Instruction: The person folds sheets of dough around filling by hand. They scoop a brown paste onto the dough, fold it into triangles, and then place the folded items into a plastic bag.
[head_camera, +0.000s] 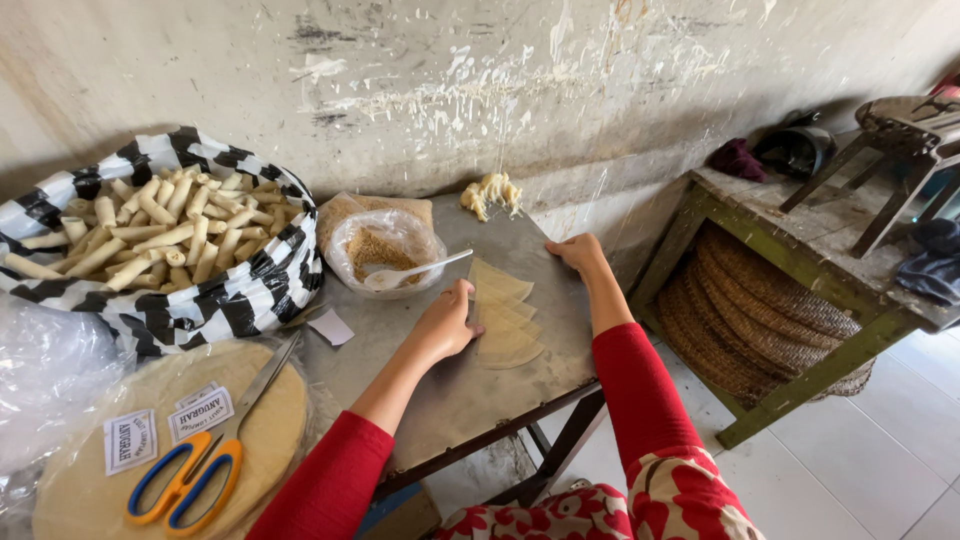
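Left hand fingers curled, touching wrapper stack on worktop; right hand rests flat, fingers released, at worktop edge.

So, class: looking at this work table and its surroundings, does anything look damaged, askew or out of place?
Yes. The wall behind the table is scuffed, with paint flaking off in white patches. A clump of pale dough scraps lies loose at the table's far edge, apart from the neat row of triangular wrappers by the left hand.
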